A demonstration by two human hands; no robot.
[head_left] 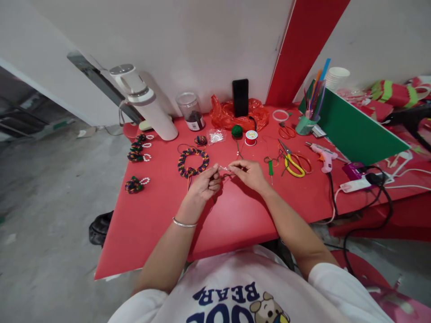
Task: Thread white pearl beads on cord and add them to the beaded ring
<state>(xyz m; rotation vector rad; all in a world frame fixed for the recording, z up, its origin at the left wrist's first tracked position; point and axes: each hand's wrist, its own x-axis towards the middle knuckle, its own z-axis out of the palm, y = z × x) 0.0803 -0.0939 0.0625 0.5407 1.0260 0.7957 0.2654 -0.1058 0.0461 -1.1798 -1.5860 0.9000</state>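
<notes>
Pinching a short beaded string (pixel 223 168) between thumb and forefinger, the left hand (pixel 208 183) curls its remaining fingers inward. The right hand (pixel 248 174) pinches the string's opposite end, fingertips pressed together. The string spans both hands over the red table (pixel 235 220), beside the braided ring (pixel 182 162). The shirt (pixel 232 273) reads "BEAR"; lettering below is cut off. A clear jar (pixel 188 106) holds dark contents; its label is illegible. The green cup (pixel 304 127) holds coloured sticks (pixel 323 74).
</notes>
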